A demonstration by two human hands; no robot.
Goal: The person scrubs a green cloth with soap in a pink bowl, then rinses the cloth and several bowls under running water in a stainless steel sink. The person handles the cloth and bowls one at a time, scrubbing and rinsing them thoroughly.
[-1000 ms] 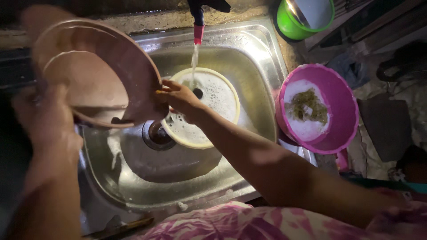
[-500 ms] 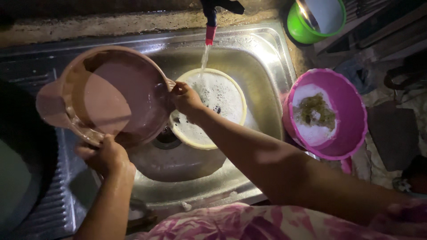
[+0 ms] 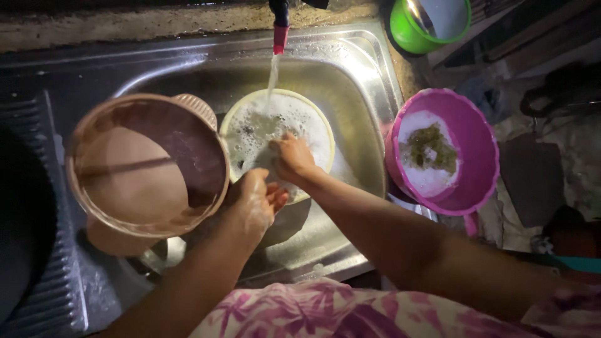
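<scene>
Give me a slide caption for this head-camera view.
Left hand grips a brown tub; right hand rests in a foamy bowl under the running tap.

Plate [image 3: 300, 122] in sink [image 3: 369, 69], under tap [image 3: 280, 25]

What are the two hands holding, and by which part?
Left hand grips the brown plastic bowl by its rim. Right hand rests on the soapy plate.

A pink bowl [image 3: 446, 153] with green scraps stands right of the sink [image 3: 369, 69]; a green bucket [image 3: 426, 25] is behind it.
</scene>
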